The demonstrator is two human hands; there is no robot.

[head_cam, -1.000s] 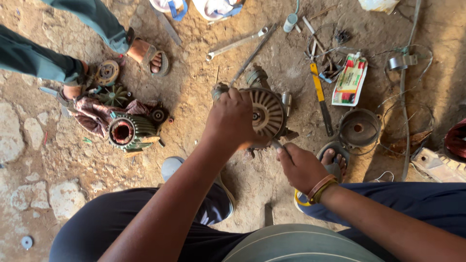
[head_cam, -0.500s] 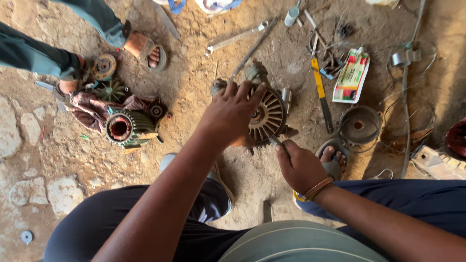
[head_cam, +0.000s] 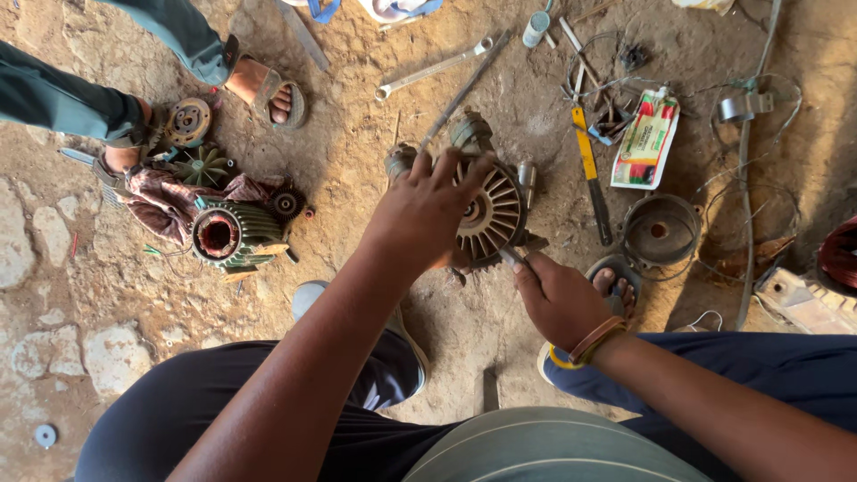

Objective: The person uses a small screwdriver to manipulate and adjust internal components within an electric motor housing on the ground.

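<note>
On the dirt ground between the person's legs, a round finned motor part (head_cam: 493, 212) is lying, and the left hand (head_cam: 427, 212) is pressing on it with fingers spread, probably for keeping it steady. The right hand (head_cam: 558, 299) is closing around a thin tool (head_cam: 513, 260) whose tip is touching the part's lower edge. Nearby one green motor housing (head_cam: 228, 234), one dark metal cup (head_cam: 661, 229), one long wrench (head_cam: 435, 68) and one yellow-handled tool (head_cam: 589, 170) are lying.

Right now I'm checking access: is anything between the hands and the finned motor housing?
Nothing visible: the left hand rests directly on the finned motor housing, and the right hand holds a thin tool against its lower edge.
</note>
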